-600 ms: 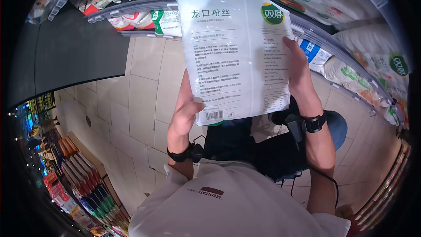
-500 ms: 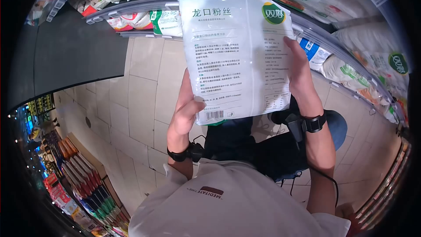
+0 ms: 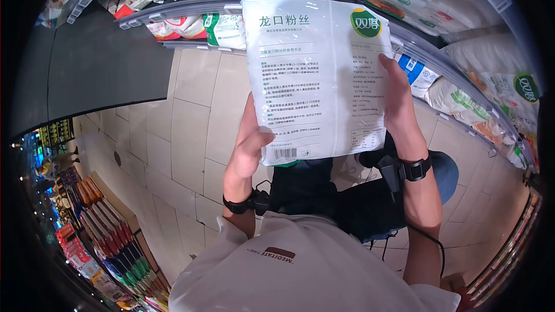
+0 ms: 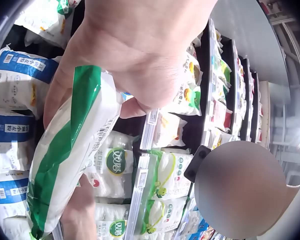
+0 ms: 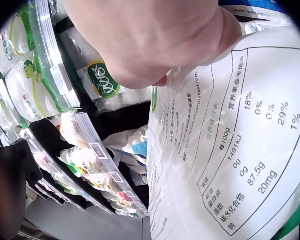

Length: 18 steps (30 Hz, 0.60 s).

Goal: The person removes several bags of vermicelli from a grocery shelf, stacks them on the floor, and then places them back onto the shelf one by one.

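Head view: two hands (image 3: 250, 145) (image 3: 402, 99) grip one printed white packet (image 3: 321, 84).

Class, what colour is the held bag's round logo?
The logo is mainly green, partly edged yellow; clearest in the head view.

a pale lettered shirt (image 3: 315, 268), blue trousers (image 3: 445, 178) and black wrist straps (image 3: 415, 169) are worn.

white packet (image 3: 319, 81) | green logo (image 3: 366, 23), side band (image 4: 55, 155) | held up, print (image 3: 289, 93) showing
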{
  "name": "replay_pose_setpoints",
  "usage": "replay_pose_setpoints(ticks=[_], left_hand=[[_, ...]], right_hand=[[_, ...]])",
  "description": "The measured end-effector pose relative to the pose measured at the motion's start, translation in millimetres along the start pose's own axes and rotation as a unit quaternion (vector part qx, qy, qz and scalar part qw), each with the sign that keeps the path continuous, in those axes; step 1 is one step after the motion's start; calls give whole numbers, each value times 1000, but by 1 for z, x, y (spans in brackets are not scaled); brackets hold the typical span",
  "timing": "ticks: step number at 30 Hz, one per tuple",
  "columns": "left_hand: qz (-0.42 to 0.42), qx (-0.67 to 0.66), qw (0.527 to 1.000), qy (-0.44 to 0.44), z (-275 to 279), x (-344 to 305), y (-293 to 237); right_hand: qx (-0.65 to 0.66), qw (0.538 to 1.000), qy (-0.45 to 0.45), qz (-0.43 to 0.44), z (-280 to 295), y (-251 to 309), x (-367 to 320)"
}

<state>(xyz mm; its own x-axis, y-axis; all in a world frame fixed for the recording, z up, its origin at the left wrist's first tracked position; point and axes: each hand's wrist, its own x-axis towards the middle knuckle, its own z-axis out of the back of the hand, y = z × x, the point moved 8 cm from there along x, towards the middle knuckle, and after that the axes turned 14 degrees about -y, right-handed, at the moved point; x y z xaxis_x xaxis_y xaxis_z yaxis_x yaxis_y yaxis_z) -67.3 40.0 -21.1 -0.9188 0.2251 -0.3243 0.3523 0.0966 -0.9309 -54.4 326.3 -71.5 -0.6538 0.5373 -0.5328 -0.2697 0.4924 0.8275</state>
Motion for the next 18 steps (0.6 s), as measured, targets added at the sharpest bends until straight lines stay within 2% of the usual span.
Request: replay_pose_setpoints(ticks=[2, 8, 11, 14, 18], left_hand=[[4, 1, 1000, -6, 1, 0, 3], [-27, 15, 999, -20, -2, 0, -1], [-36, 41, 998, -39, -3, 0, -2], [-28, 29, 998, -41, -6, -2, -4], [-23, 27, 996, -83, -5, -2, -7]], right_hand=[[0, 1000, 0, 20, 2, -1, 2], [8, 998, 12, -53, 1, -8, 5], [26, 999, 11, -19, 5, -8, 7], [9, 999, 35, -40, 4, -10, 9], [5, 998, 49, -25, -7, 0, -4]])
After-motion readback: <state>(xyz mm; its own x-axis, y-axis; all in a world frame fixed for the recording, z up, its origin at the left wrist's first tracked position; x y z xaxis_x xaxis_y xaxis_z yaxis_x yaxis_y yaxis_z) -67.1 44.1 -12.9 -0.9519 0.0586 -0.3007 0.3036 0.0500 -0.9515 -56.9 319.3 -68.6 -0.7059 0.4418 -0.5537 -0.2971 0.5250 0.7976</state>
